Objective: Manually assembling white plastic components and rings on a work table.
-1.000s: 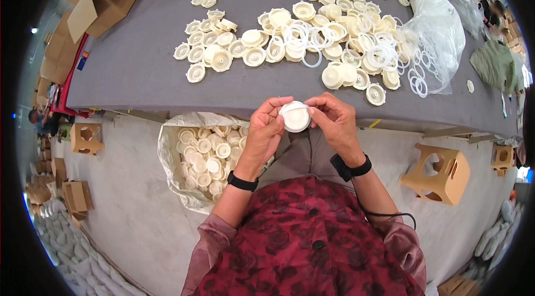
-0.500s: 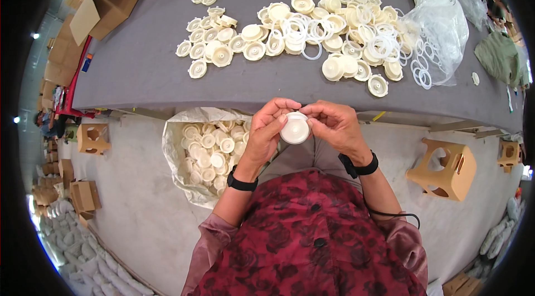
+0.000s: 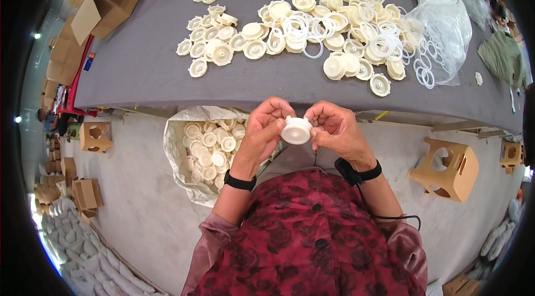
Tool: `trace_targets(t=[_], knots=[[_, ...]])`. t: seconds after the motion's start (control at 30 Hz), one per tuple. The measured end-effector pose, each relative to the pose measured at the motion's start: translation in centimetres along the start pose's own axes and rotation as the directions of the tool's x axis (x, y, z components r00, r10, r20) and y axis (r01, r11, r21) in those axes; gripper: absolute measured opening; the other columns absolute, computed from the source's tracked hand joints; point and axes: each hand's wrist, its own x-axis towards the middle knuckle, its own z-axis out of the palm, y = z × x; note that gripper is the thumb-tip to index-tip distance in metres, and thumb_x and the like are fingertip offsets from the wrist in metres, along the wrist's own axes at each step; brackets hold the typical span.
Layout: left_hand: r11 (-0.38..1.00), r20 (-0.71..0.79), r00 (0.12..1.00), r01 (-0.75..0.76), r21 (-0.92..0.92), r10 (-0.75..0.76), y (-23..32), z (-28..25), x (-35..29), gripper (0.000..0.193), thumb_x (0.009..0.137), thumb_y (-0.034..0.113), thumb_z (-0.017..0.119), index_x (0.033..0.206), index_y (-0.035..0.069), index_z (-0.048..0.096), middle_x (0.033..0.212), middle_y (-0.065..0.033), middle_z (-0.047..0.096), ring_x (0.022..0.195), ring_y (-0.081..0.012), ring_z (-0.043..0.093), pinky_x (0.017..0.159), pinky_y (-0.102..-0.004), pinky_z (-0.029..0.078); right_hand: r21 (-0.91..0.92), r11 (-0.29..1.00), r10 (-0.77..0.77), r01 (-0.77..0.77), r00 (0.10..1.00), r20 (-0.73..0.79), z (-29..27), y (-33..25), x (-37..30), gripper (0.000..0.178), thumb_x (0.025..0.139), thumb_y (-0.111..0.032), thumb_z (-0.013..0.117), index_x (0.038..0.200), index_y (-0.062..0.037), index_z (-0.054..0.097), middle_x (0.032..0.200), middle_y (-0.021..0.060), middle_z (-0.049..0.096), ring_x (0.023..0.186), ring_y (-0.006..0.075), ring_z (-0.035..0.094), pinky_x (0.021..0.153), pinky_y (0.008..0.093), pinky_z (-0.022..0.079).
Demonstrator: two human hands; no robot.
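Observation:
A round cream plastic cap (image 3: 296, 131) is held just off the table's near edge, its flat face tilted toward me. My left hand (image 3: 263, 134) grips its left rim between thumb and fingers. On the other side, my right hand (image 3: 341, 135) is closed with thumb and curled fingertips at the cap's right rim. Beyond my hands, a heap of similar cream caps (image 3: 254, 49) lies on the grey-covered table (image 3: 134, 67). Translucent white rings (image 3: 384, 47) rest on the heap's right part. Whether a ring is on the held cap, I cannot tell.
A white woven sack (image 3: 174, 154) with many caps stands on the floor, left of my legs. Clear plastic bag (image 3: 446, 23) with rings lies at the table's right. An open cardboard box (image 3: 106, 11) is at the far left, and a tan stool (image 3: 446, 170) stands right.
The held cap has tipped so that more of its side rim shows. My right hand's fingers have drawn back and curled, opening a gap between the two hands' fingertips behind the cap.

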Motion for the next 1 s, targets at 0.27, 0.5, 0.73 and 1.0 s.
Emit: trace_targets(t=[0.27, 0.5, 0.73, 1.0], knots=[[0.994, -0.089, 0.995, -0.060, -0.088, 0.052, -0.6, 1.6, -0.2, 0.043, 0.083, -0.001, 0.072, 0.120, 0.002, 0.051, 0.117, -0.0089, 0.059, 0.112, -0.0169, 0.057, 0.099, -0.0317, 0.045, 0.301, 0.951, 0.007, 0.073, 0.966, -0.257, 0.7, 1.4, 0.5, 0.018, 0.093, -0.003, 0.058, 0.109, 0.0046, 0.060, 0.096, 0.0073, 0.066, 0.076, 0.0096, 0.063, 0.062, 0.0255, 0.056], [0.967, -0.188, 0.956, -0.198, 0.158, 0.226, -1.8, 3.0, 0.9, 0.063, 0.082, -0.010, 0.067, 0.139, -0.001, 0.043, 0.123, -0.0133, 0.058, 0.109, -0.0171, 0.060, 0.092, -0.0307, 0.051, 0.492, 0.848, 0.020, 0.194, 0.918, -0.397, 2.1, 3.6, 1.2, 0.021, 0.094, -0.004, 0.059, 0.114, 0.0035, 0.059, 0.100, 0.0080, 0.066, 0.077, 0.0100, 0.061, 0.067, 0.0266, 0.055], [0.986, -0.246, 0.958, -0.120, 0.120, 0.147, -2.2, 2.8, 0.6, 0.067, 0.080, -0.008, 0.071, 0.140, -0.003, 0.042, 0.121, -0.0135, 0.061, 0.099, -0.0153, 0.064, 0.072, -0.0252, 0.055, 0.297, 0.923, -0.108, 0.243, 0.907, -0.408, 3.0, 3.2, 1.1, 0.040, 0.093, 0.003, 0.057, 0.131, 0.0050, 0.049, 0.108, 0.0080, 0.064, 0.087, 0.0099, 0.061, 0.075, 0.0247, 0.054], [0.986, -0.252, 0.954, -0.148, 0.076, 0.163, -2.8, 2.2, 0.9, 0.068, 0.079, -0.007, 0.074, 0.140, -0.003, 0.044, 0.119, -0.0130, 0.065, 0.101, -0.0165, 0.066, 0.077, -0.0273, 0.056, -0.038, 0.965, -0.252, 0.258, 0.886, -0.390, 3.0, 3.5, 1.0, 0.048, 0.089, 0.009, 0.058, 0.135, 0.0059, 0.048, 0.117, 0.0092, 0.063, 0.103, 0.0122, 0.062, 0.086, 0.0254, 0.052]])
